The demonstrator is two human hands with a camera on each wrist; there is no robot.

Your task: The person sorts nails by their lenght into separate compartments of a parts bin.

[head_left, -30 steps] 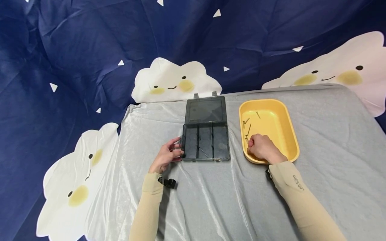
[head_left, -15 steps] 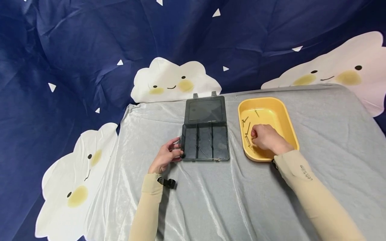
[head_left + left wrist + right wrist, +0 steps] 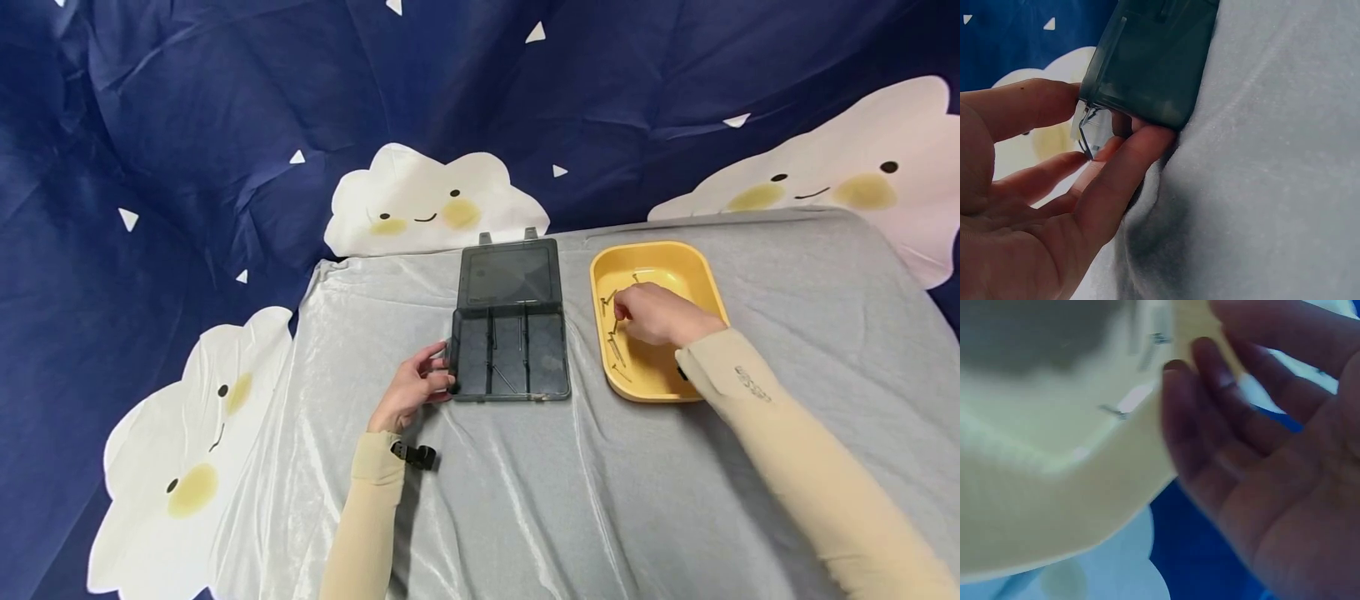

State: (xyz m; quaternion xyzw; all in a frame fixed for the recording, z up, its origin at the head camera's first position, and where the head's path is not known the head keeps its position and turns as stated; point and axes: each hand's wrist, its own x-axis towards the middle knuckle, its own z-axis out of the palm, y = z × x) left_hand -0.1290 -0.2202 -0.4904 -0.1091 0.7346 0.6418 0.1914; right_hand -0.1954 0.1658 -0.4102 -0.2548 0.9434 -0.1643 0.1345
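Note:
In the head view a dark, see-through storage box (image 3: 468, 362) lies with its lid (image 3: 510, 275) folded back. Several thin screws (image 3: 504, 378) are in its middle compartment. My left hand (image 3: 411, 387) holds the box's left side; in the left wrist view its fingers touch the box's corner (image 3: 1147, 81). My right hand (image 3: 656, 315) is over the yellow tray (image 3: 708, 292), with loosely bent fingers (image 3: 1179, 412) close to a screw (image 3: 616, 327). Nothing shows between those fingers in the right wrist view, which is blurred. More screws (image 3: 617, 350) lie along the tray's left side.
Grey cloth (image 3: 517, 483) covers the table and hangs in folds at the left. Behind it is a dark blue curtain (image 3: 450, 75) with white clouds. A black strap (image 3: 414, 455) sits on the left wrist.
My right hand has moved from the tray's near left corner toward its far side, uncovering screws there. My left hand and the box have stayed in place.

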